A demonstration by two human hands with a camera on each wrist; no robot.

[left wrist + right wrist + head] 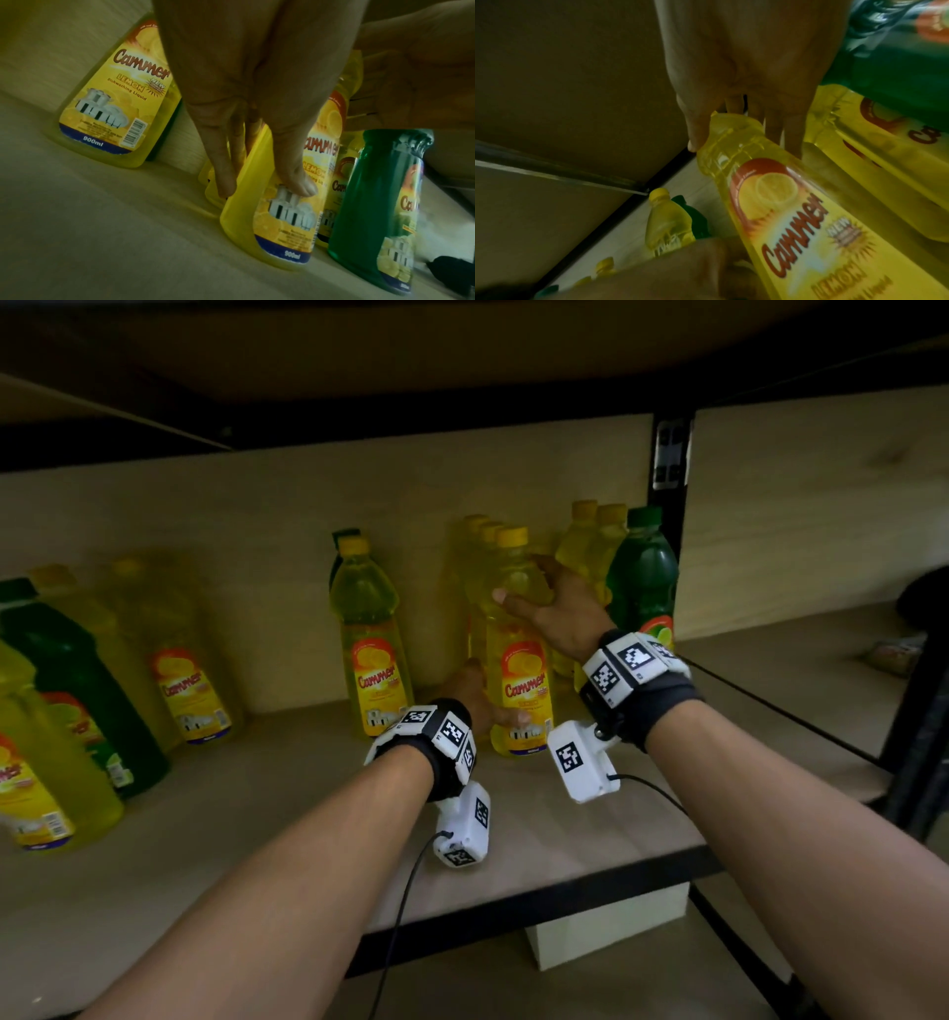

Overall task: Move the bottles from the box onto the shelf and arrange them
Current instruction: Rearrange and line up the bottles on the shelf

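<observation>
A yellow Cammer lemon bottle (pixel 521 670) stands upright at the front of a row of yellow bottles on the wooden shelf (pixel 257 788). My left hand (pixel 495 695) grips its base, thumb on the label and fingers round its left side; the left wrist view shows this left hand (pixel 266 188) on the bottle (pixel 280 223). My right hand (pixel 521 580) holds the shoulder below the yellow cap. In the right wrist view the right hand (pixel 741 142) wraps the ribbed top of the bottle (pixel 795 213).
Another yellow bottle (pixel 369 649) stands to the left with a green one behind it. A green bottle (pixel 642 577) and more yellow ones (pixel 590 546) stand close on the right by a black post (pixel 667 480). Further bottles (pixel 67 670) crowd the far left. A white block (pixel 611 922) sits below the shelf.
</observation>
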